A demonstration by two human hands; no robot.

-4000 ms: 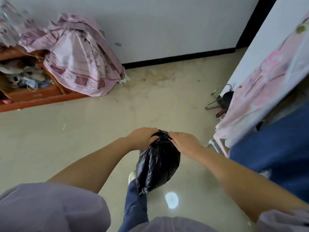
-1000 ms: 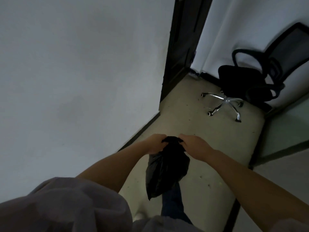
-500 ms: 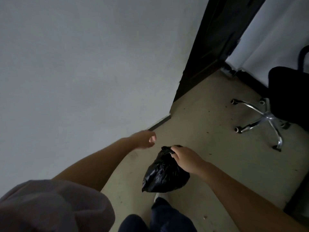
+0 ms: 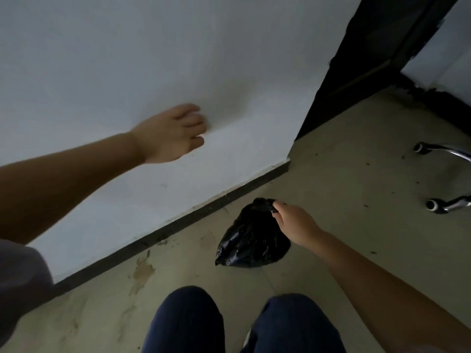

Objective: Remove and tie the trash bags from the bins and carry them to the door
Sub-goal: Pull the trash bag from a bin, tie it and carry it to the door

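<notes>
A small black trash bag, bunched at its top, sits low on the beige floor near the wall's dark skirting. My right hand grips the gathered neck of the bag from the right. My left hand is raised in front of the white wall, well above and left of the bag, with nothing in it and its fingers loosely curled. The dark door stands at the upper right, past the end of the wall.
A white wall fills the left and top, with a black skirting strip along its foot. Chrome legs and castors of an office chair show at the right edge. My two knees in dark trousers are at the bottom.
My left hand has let go of the bag and swung up to the left. My right hand has lowered the bag to the floor by the wall, and I have bent down closer.
</notes>
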